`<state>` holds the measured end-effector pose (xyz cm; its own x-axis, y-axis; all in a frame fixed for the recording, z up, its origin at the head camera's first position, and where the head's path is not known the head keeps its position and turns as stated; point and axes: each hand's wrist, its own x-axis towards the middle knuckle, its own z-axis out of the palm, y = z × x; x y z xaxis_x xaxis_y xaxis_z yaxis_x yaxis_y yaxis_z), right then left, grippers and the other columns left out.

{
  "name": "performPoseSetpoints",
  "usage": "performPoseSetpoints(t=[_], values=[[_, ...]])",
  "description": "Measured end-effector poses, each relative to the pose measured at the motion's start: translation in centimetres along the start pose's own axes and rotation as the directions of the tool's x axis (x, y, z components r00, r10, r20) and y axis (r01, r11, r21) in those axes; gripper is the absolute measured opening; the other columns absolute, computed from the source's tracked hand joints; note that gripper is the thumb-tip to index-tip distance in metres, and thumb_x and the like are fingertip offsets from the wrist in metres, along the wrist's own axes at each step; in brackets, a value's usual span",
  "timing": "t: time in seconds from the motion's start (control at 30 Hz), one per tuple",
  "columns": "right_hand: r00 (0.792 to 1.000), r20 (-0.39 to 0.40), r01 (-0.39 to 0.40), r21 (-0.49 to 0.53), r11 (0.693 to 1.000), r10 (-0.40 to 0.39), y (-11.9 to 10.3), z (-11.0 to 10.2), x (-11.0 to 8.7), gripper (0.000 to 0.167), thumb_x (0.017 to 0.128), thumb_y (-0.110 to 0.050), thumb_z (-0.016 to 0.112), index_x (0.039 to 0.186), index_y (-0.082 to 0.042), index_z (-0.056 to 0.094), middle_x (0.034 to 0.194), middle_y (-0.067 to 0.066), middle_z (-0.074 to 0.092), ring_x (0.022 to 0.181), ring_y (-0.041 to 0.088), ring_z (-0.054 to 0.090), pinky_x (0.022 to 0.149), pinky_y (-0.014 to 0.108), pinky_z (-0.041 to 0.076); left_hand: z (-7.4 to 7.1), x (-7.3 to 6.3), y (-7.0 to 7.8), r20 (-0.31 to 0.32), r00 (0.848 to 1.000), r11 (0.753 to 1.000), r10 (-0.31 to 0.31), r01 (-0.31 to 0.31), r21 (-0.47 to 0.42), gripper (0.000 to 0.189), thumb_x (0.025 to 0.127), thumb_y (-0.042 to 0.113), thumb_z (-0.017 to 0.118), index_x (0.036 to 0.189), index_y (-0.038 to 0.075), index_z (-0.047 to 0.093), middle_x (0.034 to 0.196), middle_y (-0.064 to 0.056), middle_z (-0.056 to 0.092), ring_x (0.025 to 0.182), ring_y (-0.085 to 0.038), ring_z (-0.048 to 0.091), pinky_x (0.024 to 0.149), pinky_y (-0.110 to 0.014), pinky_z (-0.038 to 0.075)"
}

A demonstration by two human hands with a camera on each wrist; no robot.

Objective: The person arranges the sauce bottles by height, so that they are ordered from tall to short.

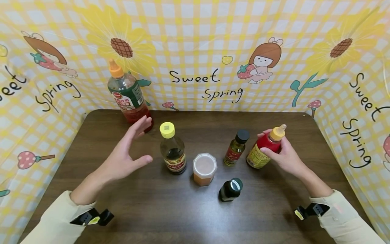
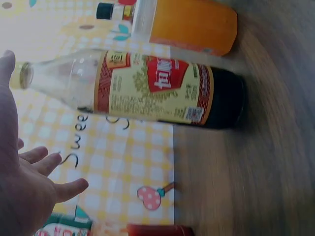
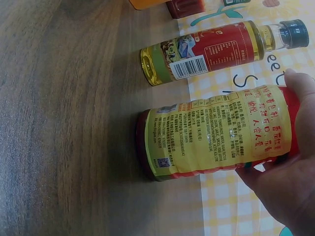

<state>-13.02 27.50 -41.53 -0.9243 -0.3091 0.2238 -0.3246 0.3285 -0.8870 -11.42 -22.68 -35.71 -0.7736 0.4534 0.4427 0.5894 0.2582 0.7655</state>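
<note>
My right hand (image 1: 283,154) grips a red squeeze bottle of sauce (image 3: 211,132) by its upper part, thumb on one side and fingers round the other. This bottle has a yellow label and a yellow nozzle cap, and it leans slightly. My left hand (image 1: 120,159) is held in the air over the left side with fingers spread and nothing in it. Right of that hand stands a yellow-capped bottle of dark liquid (image 1: 173,150), its cream and red label facing the left wrist view. A large ketchup bottle (image 1: 129,95) with an orange nozzle stands behind the left fingertips.
A white-lidded jar (image 1: 204,169) of orange contents stands mid-table. Right of it is a slim oil bottle (image 1: 234,149) with a black cap. A small dark bottle (image 1: 230,189) stands nearer the front. Checkered cloth (image 1: 195,40) hangs behind and beside the wooden table (image 1: 170,210).
</note>
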Motion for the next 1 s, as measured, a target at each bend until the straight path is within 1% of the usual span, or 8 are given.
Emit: performPoseSetpoints(t=[0.23, 0.4, 0.53, 0.63, 0.7, 0.83, 0.93, 1.0], values=[[1.000, -0.008, 0.003, 0.002, 1.000, -0.003, 0.0, 0.0, 0.0, 0.051, 0.093, 0.008, 0.067, 0.138, 0.002, 0.043, 0.130, -0.003, 0.060, 0.121, 0.006, 0.056, 0.098, 0.016, 0.046, 1.6, 1.5, -0.3, 0.061, 0.997, 0.998, -0.045, 0.047, -0.031, 0.101, 0.085, 0.011, 0.084, 0.163, 0.022, 0.021, 0.164, -0.002, 0.032, 0.149, -0.023, 0.032, 0.117, -0.031, 0.031], [1.000, -0.006, 0.004, 0.009, 1.000, -0.004, 0.1, 0.1, 0.0, 0.051, 0.093, 0.008, 0.067, 0.138, 0.002, 0.043, 0.132, 0.008, 0.060, 0.121, 0.007, 0.056, 0.098, 0.016, 0.046, 2.9, 2.5, -0.9, 0.076, 0.995, 0.996, -0.066, 0.071, -0.061, 0.102, 0.082, 0.003, 0.083, 0.162, 0.023, 0.023, 0.161, -0.002, 0.036, 0.145, -0.019, 0.038, 0.115, -0.029, 0.034], [1.000, -0.004, 0.003, 0.012, 1.000, -0.003, 0.2, 0.1, 0.0, 0.051, 0.093, 0.008, 0.067, 0.138, 0.002, 0.043, 0.133, 0.016, 0.058, 0.120, 0.007, 0.056, 0.098, 0.017, 0.046, 3.8, 2.9, -1.3, 0.079, 0.992, 0.990, -0.103, 0.110, -0.088, 0.099, 0.082, 0.002, 0.084, 0.161, 0.023, 0.027, 0.160, -0.001, 0.039, 0.144, -0.022, 0.040, 0.113, -0.044, 0.037], [1.000, -0.006, 0.004, 0.013, 1.000, -0.003, 0.2, 0.1, 0.0, 0.051, 0.093, 0.009, 0.067, 0.138, 0.002, 0.044, 0.132, 0.011, 0.060, 0.120, 0.007, 0.057, 0.098, 0.017, 0.046, 4.3, 3.1, -1.6, 0.077, 0.991, 0.985, -0.114, 0.122, -0.121, 0.097, 0.082, 0.009, 0.086, 0.160, 0.022, 0.029, 0.158, -0.003, 0.041, 0.145, -0.024, 0.039, 0.112, -0.056, 0.035], [1.000, -0.008, 0.005, 0.014, 1.000, -0.005, 0.2, 0.1, 0.0, 0.051, 0.093, 0.009, 0.067, 0.138, 0.002, 0.044, 0.132, 0.010, 0.060, 0.120, 0.007, 0.057, 0.098, 0.017, 0.046, 4.7, 3.2, -1.8, 0.073, 0.991, 0.983, -0.110, 0.119, -0.140, 0.096, 0.082, 0.013, 0.087, 0.159, 0.021, 0.031, 0.157, -0.004, 0.043, 0.145, -0.025, 0.039, 0.113, -0.059, 0.032], [1.000, -0.010, 0.006, 0.005, 1.000, -0.006, 0.1, 0.1, 0.0, 0.051, 0.093, 0.008, 0.067, 0.138, 0.002, 0.044, 0.132, 0.014, 0.059, 0.120, 0.007, 0.057, 0.097, 0.016, 0.046, 5.3, 3.4, -2.1, 0.063, 0.993, 0.979, -0.102, 0.111, -0.171, 0.095, 0.080, 0.018, 0.089, 0.157, 0.019, 0.035, 0.154, -0.004, 0.047, 0.143, -0.023, 0.041, 0.116, -0.055, 0.029], [1.000, -0.009, 0.005, 0.003, 1.000, -0.005, 0.1, 0.1, 0.0, 0.051, 0.093, 0.008, 0.067, 0.138, 0.002, 0.044, 0.132, 0.017, 0.059, 0.120, 0.007, 0.057, 0.097, 0.016, 0.046, 5.8, 3.4, -2.3, 0.058, 0.993, 0.978, -0.099, 0.107, -0.179, 0.094, 0.078, 0.016, 0.091, 0.156, 0.018, 0.037, 0.152, -0.005, 0.050, 0.141, -0.022, 0.043, 0.118, -0.043, 0.029], [1.000, -0.007, 0.003, 0.004, 1.000, -0.003, 0.1, 0.1, 0.0, 0.051, 0.093, 0.008, 0.067, 0.138, 0.002, 0.043, 0.132, 0.012, 0.060, 0.120, 0.007, 0.057, 0.097, 0.017, 0.046, 6.1, 3.4, -2.4, 0.058, 0.993, 0.976, -0.101, 0.110, -0.190, 0.093, 0.077, 0.010, 0.090, 0.155, 0.017, 0.039, 0.150, -0.005, 0.052, 0.140, -0.022, 0.045, 0.117, -0.036, 0.031]])
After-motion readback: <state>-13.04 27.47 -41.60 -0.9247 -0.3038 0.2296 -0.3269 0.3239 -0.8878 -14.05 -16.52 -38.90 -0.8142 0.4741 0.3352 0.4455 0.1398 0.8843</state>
